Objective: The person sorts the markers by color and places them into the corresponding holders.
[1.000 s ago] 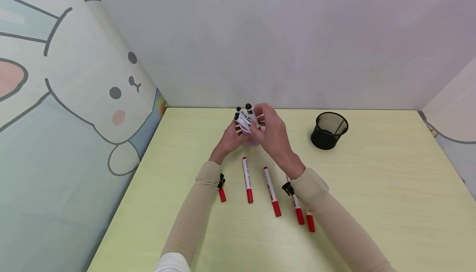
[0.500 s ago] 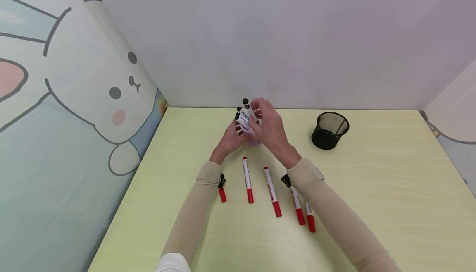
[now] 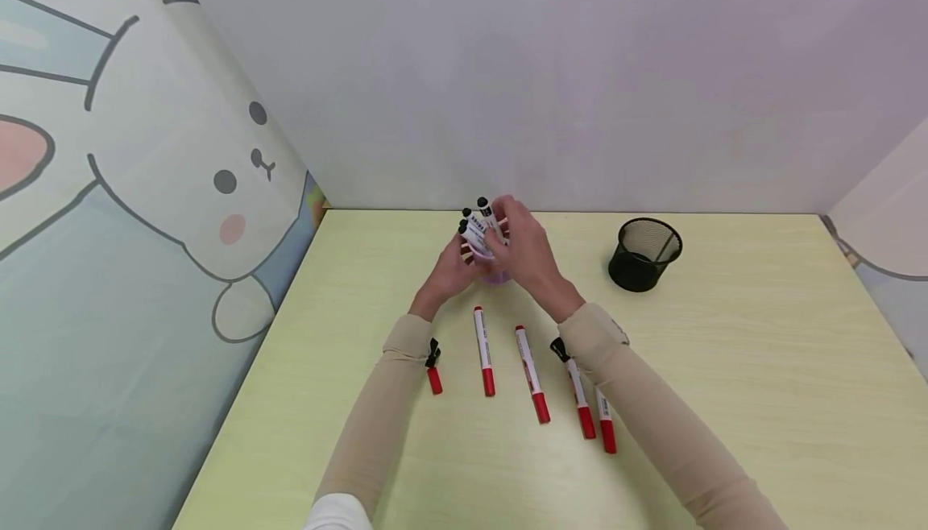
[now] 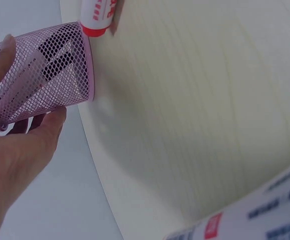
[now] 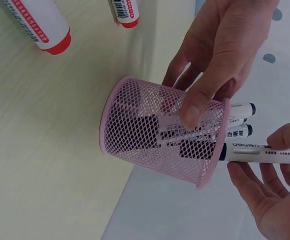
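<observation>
A pink mesh pen cup stands on the table with several black-capped whiteboard markers in it. My left hand grips the cup's side, its thumb across the mesh in the right wrist view. Between the thumb and fingers of my right hand is another white whiteboard marker. Its lower, black-capped end is inside the cup's mouth, while most of its white body sticks out above the rim. In the left wrist view the black caps of markers show through the mesh.
Several red-capped markers lie in a spread row nearer the body, among them a left one, a middle one and a right one. A black mesh pen cup stands at the right. A plain wall rises behind the table.
My right hand has shifted slightly up and left. The marker in it rose, then sank a little toward the pink cup. My left hand keeps its grip there.
</observation>
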The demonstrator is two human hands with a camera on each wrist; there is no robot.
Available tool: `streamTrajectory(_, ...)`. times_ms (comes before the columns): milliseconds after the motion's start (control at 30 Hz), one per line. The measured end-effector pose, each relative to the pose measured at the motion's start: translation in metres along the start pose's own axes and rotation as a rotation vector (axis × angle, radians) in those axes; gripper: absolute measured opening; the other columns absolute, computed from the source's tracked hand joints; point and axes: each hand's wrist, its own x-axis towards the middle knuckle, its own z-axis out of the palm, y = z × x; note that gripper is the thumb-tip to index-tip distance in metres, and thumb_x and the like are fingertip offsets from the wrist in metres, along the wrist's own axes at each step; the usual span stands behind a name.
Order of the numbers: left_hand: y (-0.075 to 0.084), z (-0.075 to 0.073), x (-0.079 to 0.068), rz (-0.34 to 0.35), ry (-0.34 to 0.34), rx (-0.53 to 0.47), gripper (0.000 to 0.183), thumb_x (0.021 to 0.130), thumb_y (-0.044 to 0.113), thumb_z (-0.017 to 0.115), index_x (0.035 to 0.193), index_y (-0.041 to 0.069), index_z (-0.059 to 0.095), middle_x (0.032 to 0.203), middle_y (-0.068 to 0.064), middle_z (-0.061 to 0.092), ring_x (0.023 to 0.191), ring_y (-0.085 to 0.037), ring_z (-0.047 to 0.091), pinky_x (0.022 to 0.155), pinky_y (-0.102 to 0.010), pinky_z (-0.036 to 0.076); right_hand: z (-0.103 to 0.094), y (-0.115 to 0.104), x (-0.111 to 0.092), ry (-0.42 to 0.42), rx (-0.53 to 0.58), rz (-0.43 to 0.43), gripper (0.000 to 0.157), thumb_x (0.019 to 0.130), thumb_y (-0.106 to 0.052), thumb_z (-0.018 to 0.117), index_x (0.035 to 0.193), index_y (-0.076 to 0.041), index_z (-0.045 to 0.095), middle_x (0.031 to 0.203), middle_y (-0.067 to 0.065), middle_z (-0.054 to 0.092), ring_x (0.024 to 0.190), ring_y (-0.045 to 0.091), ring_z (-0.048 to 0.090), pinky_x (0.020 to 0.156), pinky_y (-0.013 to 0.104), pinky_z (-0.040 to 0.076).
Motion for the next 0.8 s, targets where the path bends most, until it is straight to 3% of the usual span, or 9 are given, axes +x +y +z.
streamTrajectory(233, 0.0017, 0.0002, -0.0014, -0.008, -0.003, -0.001, 0.079, 0.097, 0.004, 0.068, 0.162, 0.012, 0.023, 0.157, -0.013, 0.040, 0.138, -0.031, 0.046, 0.115, -0.041, 0.042, 0.0033, 0.0065, -0.0011, -0.106, -0.016, 0.069, 0.027, 0.100, -0.008, 0.062, 0.124, -0.001, 0.053, 0.115, 0.014, 0.061, 0.099, 0.029, 0.064, 0.085, 0.042, 0.058)
streamTrajectory(800, 0.0009, -0.0005, -0.0017, -0.016, 0.002, 0.007, 0.074, 0.096, 0.006, 0.069, 0.158, 0.009, 0.029, 0.156, -0.012, 0.040, 0.138, -0.033, 0.045, 0.115, -0.043, 0.042, 0.0066, 0.0067, 0.0018, -0.256, -0.165, 0.010, 0.020, 0.101, -0.009, 0.065, 0.118, -0.005, 0.056, 0.110, 0.017, 0.065, 0.096, 0.030, 0.065, 0.081, 0.044, 0.058)
